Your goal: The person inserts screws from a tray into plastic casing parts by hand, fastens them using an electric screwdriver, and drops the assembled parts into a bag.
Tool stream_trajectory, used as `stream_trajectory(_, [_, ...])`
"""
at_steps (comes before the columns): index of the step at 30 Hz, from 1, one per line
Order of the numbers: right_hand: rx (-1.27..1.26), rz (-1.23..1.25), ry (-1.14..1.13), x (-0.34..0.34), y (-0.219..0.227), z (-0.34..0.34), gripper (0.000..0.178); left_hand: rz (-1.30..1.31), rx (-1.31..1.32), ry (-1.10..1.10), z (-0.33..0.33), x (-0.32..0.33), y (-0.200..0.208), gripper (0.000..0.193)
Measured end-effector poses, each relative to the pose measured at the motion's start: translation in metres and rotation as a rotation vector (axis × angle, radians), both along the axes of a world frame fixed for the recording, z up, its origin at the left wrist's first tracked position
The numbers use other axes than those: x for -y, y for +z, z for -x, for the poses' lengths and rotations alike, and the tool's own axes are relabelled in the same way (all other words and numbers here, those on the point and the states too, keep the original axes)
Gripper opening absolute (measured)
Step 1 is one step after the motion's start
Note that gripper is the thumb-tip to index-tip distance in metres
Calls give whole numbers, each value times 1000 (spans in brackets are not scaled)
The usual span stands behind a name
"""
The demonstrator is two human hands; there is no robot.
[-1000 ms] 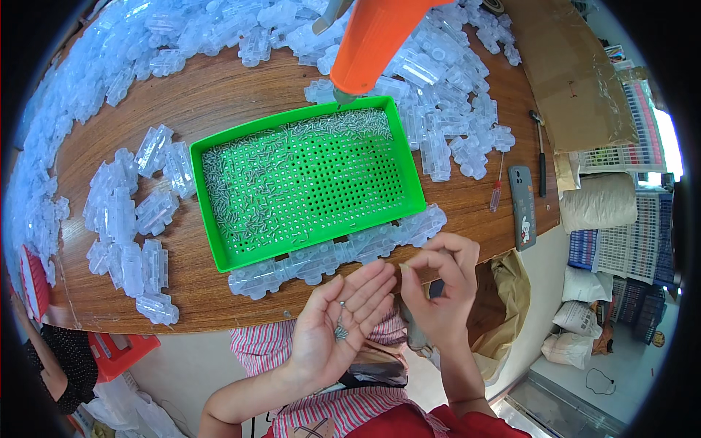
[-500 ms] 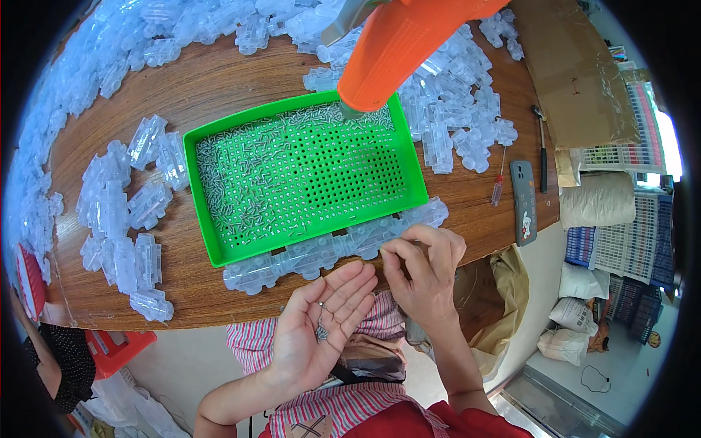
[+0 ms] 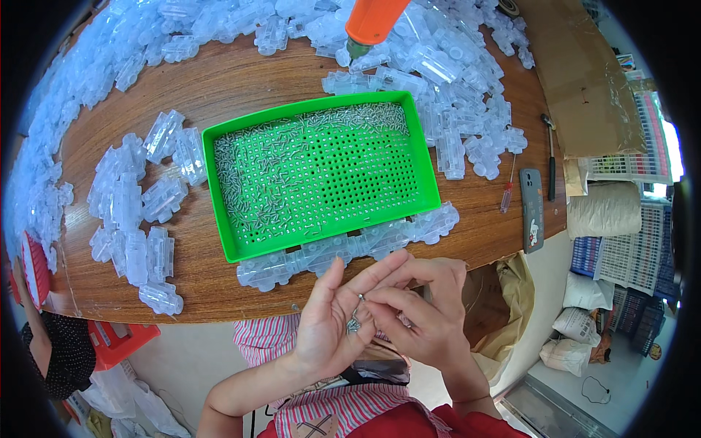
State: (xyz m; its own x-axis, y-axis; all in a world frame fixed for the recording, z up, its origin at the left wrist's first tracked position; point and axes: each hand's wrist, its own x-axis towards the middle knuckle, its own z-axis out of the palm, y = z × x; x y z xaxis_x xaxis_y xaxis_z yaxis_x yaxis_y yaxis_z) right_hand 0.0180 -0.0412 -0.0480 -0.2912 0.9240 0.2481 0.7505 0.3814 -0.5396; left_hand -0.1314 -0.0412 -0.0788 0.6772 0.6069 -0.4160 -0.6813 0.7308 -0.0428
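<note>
My left hand [image 3: 321, 328] is turned palm up below the near edge of the green tray, fingers stretched out. A small bunch of metal screws [image 3: 353, 324] rests in its palm. My right hand [image 3: 431, 314] reaches over from the right, thumb and index finger pinched at a single screw [image 3: 361, 297] above the left fingers. Just beyond both hands, a row of clear plastic housings [image 3: 343, 247] lies along the tray's near side. The green perforated tray [image 3: 226, 248] holds many loose screws, heaped mostly at its left and far sides.
An orange power screwdriver [image 3: 372, 22] hangs at the top. Piles of clear plastic parts [image 3: 124, 197] cover the far and left table. At right lie a red-handled screwdriver [image 3: 507, 196], a phone [image 3: 531, 208] and a black-handled tool [image 3: 551, 160]. A person's arm [image 3: 36, 321] shows far left.
My right hand has moved left and down onto my left hand, its pinched fingers now at a screw there. The orange power screwdriver has swung up and away from the tray. The view shifted slightly.
</note>
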Motion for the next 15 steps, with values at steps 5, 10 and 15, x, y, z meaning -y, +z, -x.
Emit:
stream_trajectory(5, [47, 13, -29, 4, 0, 6, 22, -38, -59, -38, -3, 4, 3, 68])
stream_trajectory(10, [113, 18, -45, 11, -4, 9, 23, -40, -99, -63, -4, 3, 3, 72])
stream_trajectory(15, [-36, 80, -49, 8, -10, 3, 24, -10, -18, -43, -3, 9, -3, 67])
